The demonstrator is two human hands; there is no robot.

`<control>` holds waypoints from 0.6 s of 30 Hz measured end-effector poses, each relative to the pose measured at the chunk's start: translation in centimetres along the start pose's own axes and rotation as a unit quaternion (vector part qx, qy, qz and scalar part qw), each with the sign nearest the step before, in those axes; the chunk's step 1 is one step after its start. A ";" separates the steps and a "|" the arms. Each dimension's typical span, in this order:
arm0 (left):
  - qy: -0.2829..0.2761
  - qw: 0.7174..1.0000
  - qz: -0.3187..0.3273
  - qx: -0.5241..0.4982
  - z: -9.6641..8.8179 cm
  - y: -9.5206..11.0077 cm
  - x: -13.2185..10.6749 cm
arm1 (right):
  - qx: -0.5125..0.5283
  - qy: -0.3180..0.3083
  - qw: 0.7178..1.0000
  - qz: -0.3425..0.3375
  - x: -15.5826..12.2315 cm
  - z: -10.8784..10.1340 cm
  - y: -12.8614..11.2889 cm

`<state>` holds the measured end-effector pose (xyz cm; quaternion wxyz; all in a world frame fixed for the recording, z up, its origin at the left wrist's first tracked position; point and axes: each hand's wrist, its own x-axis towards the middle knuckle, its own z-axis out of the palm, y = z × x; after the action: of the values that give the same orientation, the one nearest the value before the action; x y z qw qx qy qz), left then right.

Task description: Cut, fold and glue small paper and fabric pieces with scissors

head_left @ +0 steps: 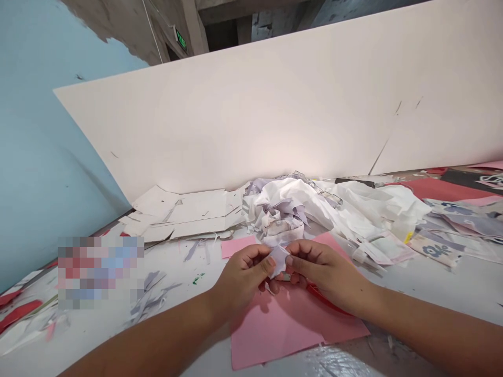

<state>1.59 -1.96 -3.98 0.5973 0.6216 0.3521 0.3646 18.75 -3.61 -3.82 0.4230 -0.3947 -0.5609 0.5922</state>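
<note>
Between both hands is a small pale lavender scrap (279,260), paper or cloth, I cannot tell which. My left hand (247,269) pinches its left side between thumb and fingers. The right side is pinched by my right hand (322,269). Beneath the hands lies a sheet of pink paper (275,335), with a smaller pink piece (238,246) behind it to the left. A red curved thing (328,299) shows under my right hand, mostly hidden, so its kind is unclear.
Crumpled white sheets (298,201) are heaped behind the hands. Flattened grey-white cardboard (192,214) lies left of them, patterned pieces (436,248) to the right. Thin lavender strips (151,298) litter the left side. A large white board (275,115) stands along the back.
</note>
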 end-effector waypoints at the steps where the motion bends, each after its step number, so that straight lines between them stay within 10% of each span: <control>1: -0.003 1.000 -0.009 -0.010 0.0 0.0 0.0 | -0.001 -0.003 1.000 0.001 -0.1 0.1 -0.2; 8: -0.080 0.996 -0.036 0.005 -0.1 0.0 0.1 | -0.071 -0.044 0.996 -0.020 -0.8 0.8 -0.9; 18: -0.045 0.998 0.007 0.053 0.1 0.0 -0.1 | -0.072 -0.040 0.996 -0.020 -0.7 0.8 -0.6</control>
<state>1.61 -2.10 -4.01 0.5762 0.6704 0.3395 0.3213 18.32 -4.53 -3.17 0.3824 -0.3889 -0.6266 0.5567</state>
